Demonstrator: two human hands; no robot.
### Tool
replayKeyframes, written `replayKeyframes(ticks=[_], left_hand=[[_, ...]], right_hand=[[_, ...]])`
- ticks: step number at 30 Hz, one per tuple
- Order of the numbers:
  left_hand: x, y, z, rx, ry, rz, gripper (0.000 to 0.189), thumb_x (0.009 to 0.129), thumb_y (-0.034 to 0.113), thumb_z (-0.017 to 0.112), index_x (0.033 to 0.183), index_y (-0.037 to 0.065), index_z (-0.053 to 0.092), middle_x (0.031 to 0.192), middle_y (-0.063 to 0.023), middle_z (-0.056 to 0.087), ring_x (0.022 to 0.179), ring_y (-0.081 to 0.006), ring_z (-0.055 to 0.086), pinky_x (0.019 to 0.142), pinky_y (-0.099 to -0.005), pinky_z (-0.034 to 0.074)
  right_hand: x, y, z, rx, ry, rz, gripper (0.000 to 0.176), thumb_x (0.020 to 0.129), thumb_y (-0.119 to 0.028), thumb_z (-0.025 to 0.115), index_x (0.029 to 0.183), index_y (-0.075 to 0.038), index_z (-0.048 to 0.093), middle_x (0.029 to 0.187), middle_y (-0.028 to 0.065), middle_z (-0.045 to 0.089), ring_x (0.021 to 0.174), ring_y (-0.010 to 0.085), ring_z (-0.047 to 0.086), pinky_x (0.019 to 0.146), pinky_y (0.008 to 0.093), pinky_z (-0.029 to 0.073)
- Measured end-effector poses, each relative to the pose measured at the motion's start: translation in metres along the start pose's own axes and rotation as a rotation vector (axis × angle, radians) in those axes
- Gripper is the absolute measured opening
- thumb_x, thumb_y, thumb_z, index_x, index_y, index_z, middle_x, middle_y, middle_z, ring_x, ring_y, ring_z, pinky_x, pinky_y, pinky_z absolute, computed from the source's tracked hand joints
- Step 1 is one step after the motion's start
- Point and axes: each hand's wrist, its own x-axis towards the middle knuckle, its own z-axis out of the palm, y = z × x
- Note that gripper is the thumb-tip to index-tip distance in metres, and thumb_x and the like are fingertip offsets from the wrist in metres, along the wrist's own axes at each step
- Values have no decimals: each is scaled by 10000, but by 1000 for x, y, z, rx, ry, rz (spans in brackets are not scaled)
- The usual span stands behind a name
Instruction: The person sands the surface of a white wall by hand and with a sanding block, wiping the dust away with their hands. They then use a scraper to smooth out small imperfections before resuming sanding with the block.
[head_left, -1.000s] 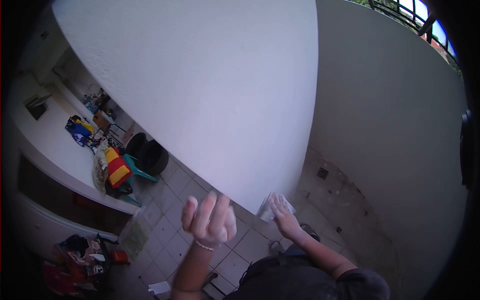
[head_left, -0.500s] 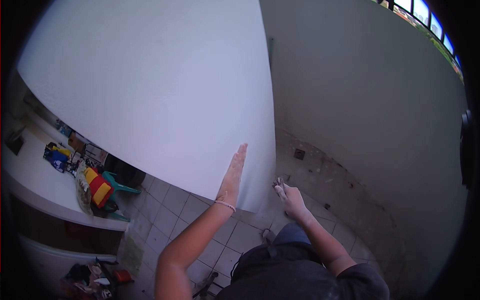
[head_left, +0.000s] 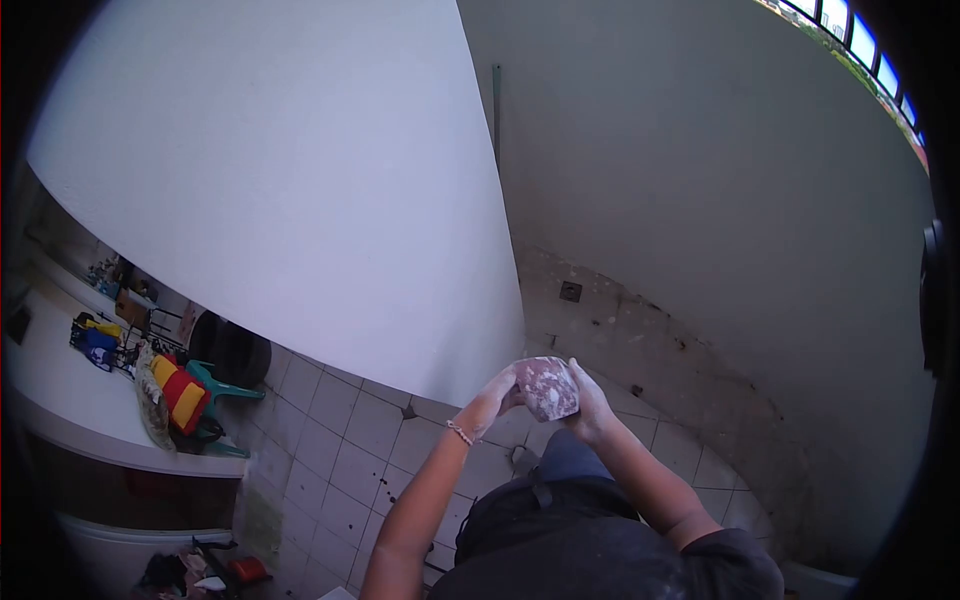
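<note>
A sheet of reddish-brown sandpaper [head_left: 547, 390], blotched with white dust, is held out in front of my body. My left hand [head_left: 490, 398], with a beaded bracelet at the wrist, grips its left edge. On the opposite side my right hand [head_left: 592, 408] pinches the sheet, thumb near the top edge. White powder coats the fingers of both hands. Just beyond the hands stands the smooth white wall [head_left: 280, 200], its lower corner close to the sandpaper.
A grey wall [head_left: 700, 200] curves along the right, with a stained strip and small drain [head_left: 571, 291] at its base. Tiled floor [head_left: 335, 410] lies below. At left are a green plastic chair [head_left: 225, 385], a red and yellow cushion [head_left: 180, 390] and a tire [head_left: 235, 345].
My left hand has come down from its flat pose by the white wall and taken hold of the sandpaper. The sheet, bunched in my right hand before, is now opened out between both.
</note>
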Motion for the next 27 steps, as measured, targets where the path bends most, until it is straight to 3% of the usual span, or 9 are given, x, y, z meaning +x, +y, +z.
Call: replayKeyframes(ticks=[5,9,13,14,17,20,21,24,27], left_hand=[[-20,13,23,-612,120,174,497,1065,398,332,1349,15,470,1296,-126,578,1214,-212,552,1058,-396,427],[-41,28,50,-172,487,209,312,1039,319,501,1131,29,566,1063,-46,637,942,-98,620,855,-249,506],[-45,21,45,-132,754,353,322,1051,297,472,1142,5,573,1031,-57,645,933,-100,610,821,-254,496],[-47,24,47,-164,740,369,340,1056,325,443,1115,17,575,997,-50,640,900,-102,608,807,-253,496],[-44,9,44,-82,655,464,389,1071,355,367,1120,26,569,996,-54,629,890,-126,607,816,-282,493],[-32,-53,32,531,638,666,400,1079,300,334,1236,-1,545,1126,-86,619,1002,-173,605,897,-343,478],[-28,-78,30,864,746,712,389,1078,295,341,1232,-1,542,1116,-85,612,1002,-180,599,905,-347,472],[-23,-105,30,583,792,619,356,1076,294,364,1204,5,529,1084,-83,589,994,-188,575,900,-348,459],[-34,-51,33,206,739,414,331,1073,295,373,1201,15,495,1062,-78,572,972,-175,555,872,-338,456]], right_hand=[[-10,-6,40,-208,44,-102,361,1058,-376,403,1179,-73,559,1064,49,655,966,164,657,872,351,537],[-15,0,64,-261,-147,-99,358,1029,-359,473,1226,-64,526,1122,53,630,1011,156,638,883,334,521],[-35,11,83,-337,-449,-142,642,906,-370,679,1388,-38,415,1281,75,556,1176,188,553,1014,361,436],[-31,14,81,-444,-528,-148,881,796,-322,800,1463,-20,310,1366,94,491,1285,205,462,1096,377,346],[-34,17,86,-1054,-719,-557,755,785,-273,829,1353,43,445,1359,180,499,1276,275,502,1085,412,365],[-27,27,86,-1204,-861,-1265,473,759,-291,846,1010,-7,563,912,132,541,800,273,543,690,357,446],[-25,32,86,-1178,-841,-1278,471,753,-292,850,988,-11,555,891,138,538,790,297,542,706,365,452],[-30,30,100,-1164,-823,-1293,489,748,-296,852,998,-3,551,863,139,533,771,325,540,739,386,464],[-22,43,101,-980,-515,-862,517,816,-292,783,1131,23,521,967,134,575,903,237,569,832,365,467]])
